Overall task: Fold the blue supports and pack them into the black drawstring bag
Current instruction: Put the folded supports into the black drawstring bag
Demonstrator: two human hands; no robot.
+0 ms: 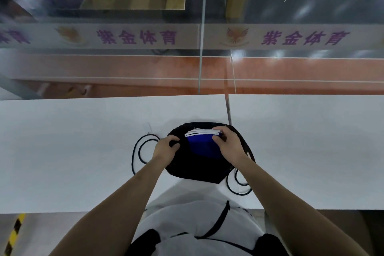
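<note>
White surface (83,151) stretching wide, and right in the middle of it lies the black drawstring bag (193,164), flattened out, its cord loops (141,151) spilling off to the left and at the near right corner. The folded blue supports (202,145) sit on top of the bag, white edges stacked at the far side, and whether their lower end is already tucked into the mouth is hard to tell from here.

The step looks like feeding that bundle into the bag. To do it well, I'd say keep the stack squeezed flat so the fold doesn't spring open, hold the opening wide and taut on the other side, and slide the bundle in square rather than corner-first so the white edges don't catch the hem.

Now the hands. Right hand (226,143): fingers curled over the far right corner of the supports, thumb on the blue face, a firm pinch. Left hand (166,148): fingers bunched closed on black fabric at the bag's left edge.
</note>
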